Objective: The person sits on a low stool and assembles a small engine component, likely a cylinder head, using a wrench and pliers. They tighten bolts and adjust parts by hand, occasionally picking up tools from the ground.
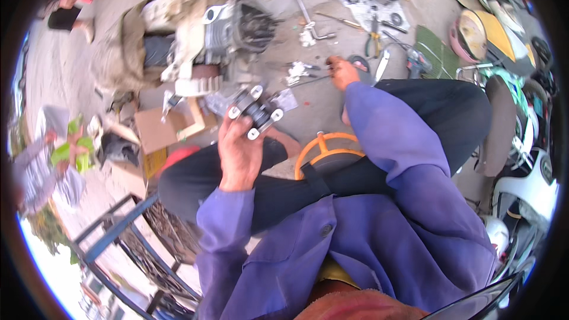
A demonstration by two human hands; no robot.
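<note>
Head view shows the left hand (238,153) raised over the lap, its fingers clamped around a small dark engine part with pale metal tabs (256,112), which sits just in front of the knees. Farther out, the right hand (342,73) reaches down to the concrete floor (332,106), fingers closed together on a thin metal rod (308,80) beside some small shiny pieces (298,72). Behind them a dirty engine block (228,26) lies on the floor, with pliers (373,40) and an orange stool (325,148) near.
</note>
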